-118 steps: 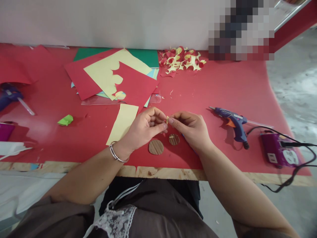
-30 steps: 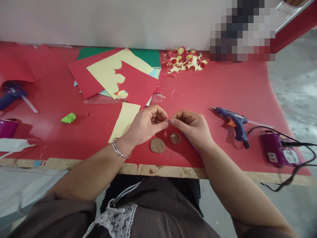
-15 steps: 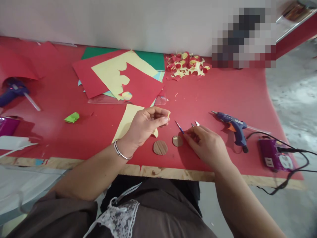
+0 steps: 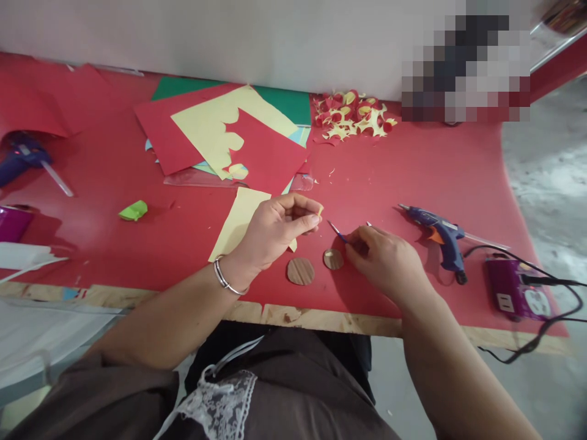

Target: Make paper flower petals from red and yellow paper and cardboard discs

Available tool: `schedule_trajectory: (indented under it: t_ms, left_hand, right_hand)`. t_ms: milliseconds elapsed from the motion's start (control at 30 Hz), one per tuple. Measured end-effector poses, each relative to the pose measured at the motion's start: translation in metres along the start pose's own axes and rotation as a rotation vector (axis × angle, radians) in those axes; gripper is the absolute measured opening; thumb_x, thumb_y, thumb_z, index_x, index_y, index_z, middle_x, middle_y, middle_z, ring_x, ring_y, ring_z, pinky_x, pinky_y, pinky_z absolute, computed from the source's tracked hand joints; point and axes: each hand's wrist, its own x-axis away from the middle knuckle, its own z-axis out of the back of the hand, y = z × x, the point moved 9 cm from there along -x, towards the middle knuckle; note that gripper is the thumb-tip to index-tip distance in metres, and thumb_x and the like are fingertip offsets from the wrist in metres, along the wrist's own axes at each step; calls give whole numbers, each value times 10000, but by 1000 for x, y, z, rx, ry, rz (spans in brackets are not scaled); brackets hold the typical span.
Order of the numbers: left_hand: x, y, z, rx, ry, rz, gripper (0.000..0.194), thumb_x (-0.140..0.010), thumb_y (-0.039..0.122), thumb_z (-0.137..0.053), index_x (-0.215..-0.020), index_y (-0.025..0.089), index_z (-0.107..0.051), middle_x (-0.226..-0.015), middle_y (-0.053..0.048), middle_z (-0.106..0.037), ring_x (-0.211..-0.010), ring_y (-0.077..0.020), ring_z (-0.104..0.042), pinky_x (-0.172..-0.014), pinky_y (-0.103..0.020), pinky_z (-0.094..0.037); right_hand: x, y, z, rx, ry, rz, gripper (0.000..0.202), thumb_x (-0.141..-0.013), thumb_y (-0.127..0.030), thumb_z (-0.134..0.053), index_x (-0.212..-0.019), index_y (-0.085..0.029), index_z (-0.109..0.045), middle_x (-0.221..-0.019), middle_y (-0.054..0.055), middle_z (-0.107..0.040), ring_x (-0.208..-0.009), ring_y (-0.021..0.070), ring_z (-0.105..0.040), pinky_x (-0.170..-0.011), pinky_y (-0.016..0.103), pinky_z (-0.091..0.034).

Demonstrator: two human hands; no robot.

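My left hand [image 4: 291,226] is closed in a pinch, with a small yellow paper strip [image 4: 320,211] upright between thumb and fingertips. Below it lies a cut sheet of pale yellow paper [image 4: 236,220], partly covered by the hand. My right hand [image 4: 383,253] rests low over the table, its fingers curled around the near end of a thin blue pen-like tool [image 4: 338,232]. A pale pointed tip [image 4: 369,223] shows just past its knuckles; the rest is hidden. Between the hands lie a larger wood-grain disc [image 4: 301,271] and a smaller disc [image 4: 333,259] bearing a pale yellow patch.
A blue glue gun [image 4: 438,232] lies right, beside a purple box [image 4: 516,290] with black cables. Another glue gun [image 4: 27,157] is far left, and a crumpled green scrap [image 4: 134,211] nearer. Red and yellow sheets [image 4: 275,146] and a pile of paper offcuts [image 4: 353,116] lie behind.
The view has shifted slightly. My right fingers have curled in around the blue tool, covering more of the pointed metal tips beside it. My left hand keeps its pinch on the yellow strip.
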Motion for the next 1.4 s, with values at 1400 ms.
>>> schedule_trajectory:
  t_ms: [1400]
  left_hand:
    - [1, -17, -8, 181, 56, 134, 281, -782, 296, -914, -988, 181, -762, -828, 0, -752, -770, -134, -745, -687, -240, -588]
  right_hand:
    - [-34, -5, 4, -1708, 250, -15, 209, -890, -373, -821, -966, -275, -654, -919, -21, -800, -801, 111, -792, -685, 171, -639]
